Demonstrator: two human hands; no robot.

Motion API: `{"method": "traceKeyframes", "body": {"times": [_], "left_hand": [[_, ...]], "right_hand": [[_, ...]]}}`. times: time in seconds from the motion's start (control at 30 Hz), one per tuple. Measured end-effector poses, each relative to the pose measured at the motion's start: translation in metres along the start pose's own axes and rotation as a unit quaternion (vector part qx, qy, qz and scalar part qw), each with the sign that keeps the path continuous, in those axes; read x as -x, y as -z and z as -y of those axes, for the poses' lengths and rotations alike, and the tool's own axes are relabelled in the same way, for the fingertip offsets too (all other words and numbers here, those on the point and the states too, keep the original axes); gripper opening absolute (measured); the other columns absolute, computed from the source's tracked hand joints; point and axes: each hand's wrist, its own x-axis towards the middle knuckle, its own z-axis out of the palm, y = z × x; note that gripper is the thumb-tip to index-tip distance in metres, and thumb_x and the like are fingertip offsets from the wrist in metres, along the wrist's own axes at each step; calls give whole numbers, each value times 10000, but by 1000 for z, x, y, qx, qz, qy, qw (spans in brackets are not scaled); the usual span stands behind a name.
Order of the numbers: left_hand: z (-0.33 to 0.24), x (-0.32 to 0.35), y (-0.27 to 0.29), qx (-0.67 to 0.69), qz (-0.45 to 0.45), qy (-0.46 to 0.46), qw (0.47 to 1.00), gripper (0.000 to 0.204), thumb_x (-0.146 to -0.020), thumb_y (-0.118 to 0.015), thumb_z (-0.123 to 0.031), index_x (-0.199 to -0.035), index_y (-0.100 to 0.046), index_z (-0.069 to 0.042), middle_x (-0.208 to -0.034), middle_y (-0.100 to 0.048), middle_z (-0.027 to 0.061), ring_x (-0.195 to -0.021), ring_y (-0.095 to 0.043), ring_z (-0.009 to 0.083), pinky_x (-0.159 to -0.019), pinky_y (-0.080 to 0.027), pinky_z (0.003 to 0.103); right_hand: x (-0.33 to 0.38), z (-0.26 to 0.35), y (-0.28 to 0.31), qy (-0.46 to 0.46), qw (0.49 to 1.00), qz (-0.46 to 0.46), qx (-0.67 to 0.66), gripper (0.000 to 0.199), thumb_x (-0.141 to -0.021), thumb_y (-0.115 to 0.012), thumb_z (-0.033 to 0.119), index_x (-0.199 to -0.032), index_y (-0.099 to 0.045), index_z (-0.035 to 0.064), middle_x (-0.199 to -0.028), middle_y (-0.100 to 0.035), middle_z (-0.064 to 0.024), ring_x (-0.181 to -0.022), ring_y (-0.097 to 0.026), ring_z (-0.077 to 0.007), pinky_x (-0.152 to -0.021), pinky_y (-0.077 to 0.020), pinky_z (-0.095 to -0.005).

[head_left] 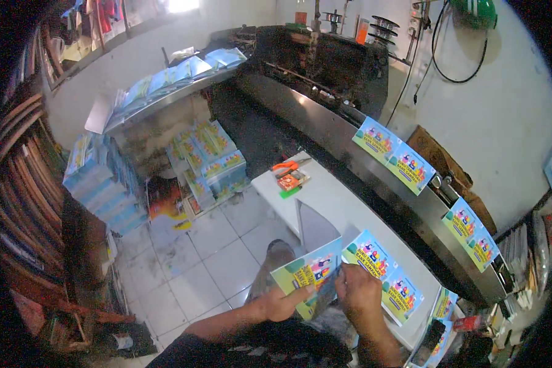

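My left hand point(286, 302) grips the lower left part of a blue, green and yellow booklet point(305, 275), thumb on its printed cover. My right hand point(360, 288) is closed at the booklet's right edge, its fingertips partly hidden. Behind the booklet rises a pale grey sheet point(316, 228); whether it belongs to the booklet I cannot tell. On the white bench point(343, 208) to the right lie matching printed covers point(371, 254). At the bench's far end are orange-handled scissors point(286, 165) and a small red-orange box point(290, 180).
A long metal machine point(325, 110) runs beyond the bench, with printed covers point(394, 156) along it. Booklet stacks point(104, 181) stand at left, and more booklet piles point(208, 156) sit on the tiled floor point(190, 270). A shelf point(165, 98) holds further booklets.
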Motion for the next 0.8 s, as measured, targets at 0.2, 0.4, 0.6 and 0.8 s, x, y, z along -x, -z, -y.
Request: {"method": "traceKeyframes", "body": {"times": [0.2, 0.4, 0.6, 0.8], "left_hand": [[11, 9, -2, 38, -14, 64, 997, 378, -965, -539, -102, -1329, -496, -9, -1232, -620, 109, -1104, -607, 208, -958, -498, 371], [33, 2, 8, 70, 2, 57, 996, 384, -966, -545, -161, -1307, -505, 10, -1217, -620, 114, -1131, -587, 206, -974, -470, 365], [1, 7, 12, 275, -10, 97, 956, 529, -956, -502, -142, -1436, -325, -8, -1378, -466, 196, -1265, -484, 291, -1065, -403, 459], [-12, 2, 3, 265, -41, 88, 959, 566, -928, -499, -126, -1448, -307, -8, -1370, -478, 207, -1269, -485, 341, -1078, -381, 508]], "right_hand": [[1, 4, -9, 4, 996, -84, -14, 227, -699, -733, 51, -902, -645, -3, -779, -663, -151, -693, -674, -306, -625, -552, -403], [6, -8, -1, 17, 999, -37, -29, 241, -694, -741, 43, -913, -648, 7, -797, -671, -142, -693, -675, -292, -625, -554, -387], [-4, -1, -6, -4, 993, -56, -103, 233, -741, -727, 77, -949, -643, 14, -871, -684, -133, -740, -682, -281, -672, -562, -379], [-9, -10, 5, -102, 967, 9, -234, 147, -848, -663, 122, -951, -700, 24, -911, -711, -133, -767, -696, -264, -700, -548, -336]]}}
